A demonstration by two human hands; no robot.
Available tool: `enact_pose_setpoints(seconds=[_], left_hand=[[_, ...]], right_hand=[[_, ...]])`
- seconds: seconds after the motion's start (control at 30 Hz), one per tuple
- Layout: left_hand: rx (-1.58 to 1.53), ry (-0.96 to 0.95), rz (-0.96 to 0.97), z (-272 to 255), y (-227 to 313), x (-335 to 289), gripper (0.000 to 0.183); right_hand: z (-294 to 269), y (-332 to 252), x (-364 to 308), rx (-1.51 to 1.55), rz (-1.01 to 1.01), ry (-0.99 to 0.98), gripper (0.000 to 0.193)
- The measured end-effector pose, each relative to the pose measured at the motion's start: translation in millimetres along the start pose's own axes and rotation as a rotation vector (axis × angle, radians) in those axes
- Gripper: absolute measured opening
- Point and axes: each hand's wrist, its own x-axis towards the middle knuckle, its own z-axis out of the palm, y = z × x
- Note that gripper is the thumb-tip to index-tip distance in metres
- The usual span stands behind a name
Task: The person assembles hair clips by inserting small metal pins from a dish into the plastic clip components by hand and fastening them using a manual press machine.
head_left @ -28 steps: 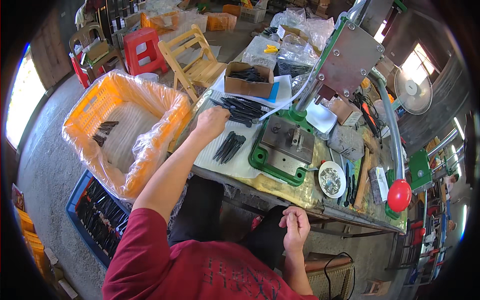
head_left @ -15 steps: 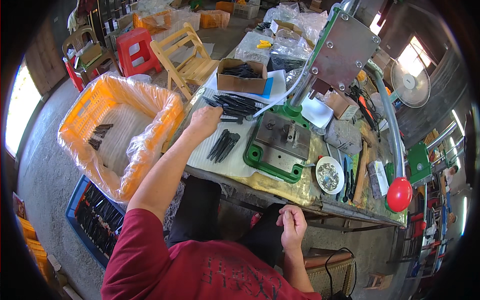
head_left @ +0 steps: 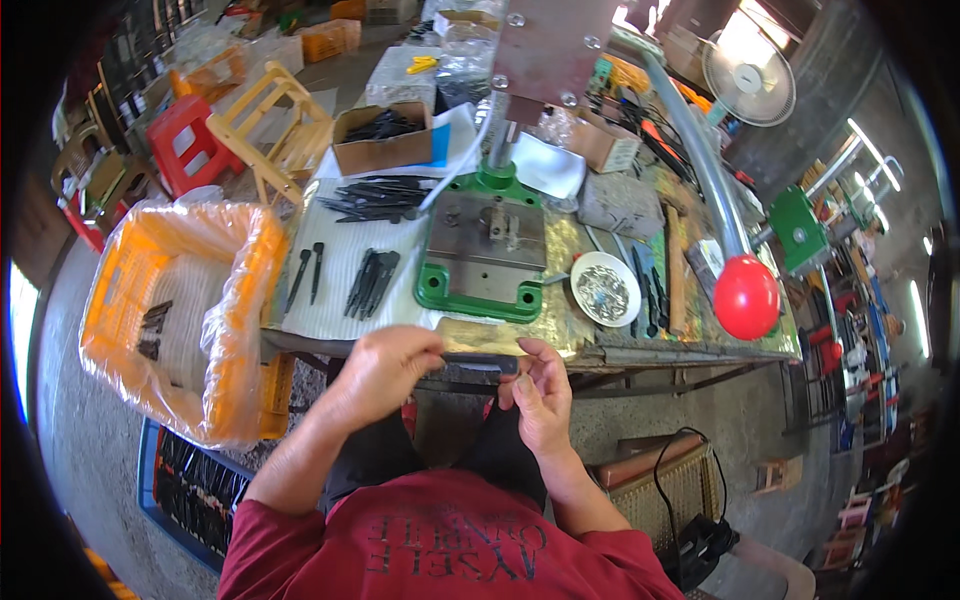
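In front of my lap, at the table's near edge, a slim black piece (head_left: 482, 361) lies level between my two hands. My left hand (head_left: 385, 372) pinches its left end with closed fingers. At the right end, my right hand (head_left: 543, 396) holds it between thumb and fingertips. On the white foam sheet (head_left: 325, 250) beyond are a pile of similar black pieces (head_left: 375, 198), a small bundle of them (head_left: 372, 283) and two lying apart (head_left: 305, 275). A hand press with a green base (head_left: 480, 303) stands just past my hands.
A plastic-lined orange crate (head_left: 240, 275) stands at left, above a blue crate (head_left: 150, 470) of black parts. A white bowl (head_left: 634, 306) of small metal parts sits right of the press. The lever's red knob (head_left: 747, 297) juts out at right. Farther back is a cardboard box (head_left: 385, 153).
My left hand has come back from the pile to the space before my lap, bringing a black piece. My right hand has risen to meet it. The view has swung right.
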Motion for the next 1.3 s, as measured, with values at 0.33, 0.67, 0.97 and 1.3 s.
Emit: enact_pose_setpoints(seconds=[0.33, 0.67, 0.97, 1.3], left_hand=[[-0.064, -0.157, 0.078, 51.4, 5.5, -7.3, 0.016], [-0.534, -0.35, -0.313, 60.3, -17.0, -17.1, 0.01], [-0.6, -0.333, -0.36, 62.9, -18.1, -17.5, 0.009], [-0.599, -0.329, -0.401, 65.4, -19.6, -18.9, 0.008]], right_hand=[[-26.5, -9.6, -1.4, -0.396, -0.006, -0.074, 0.009], [-98.1, -43.7, 68.1, -0.939, -0.406, 0.19, 0.009], [-138.5, -29.9, 114.5, -1.3, -0.336, 0.105, 0.008], [-165.7, -7.2, 129.9, -0.396, 0.044, -0.017, 0.01]])
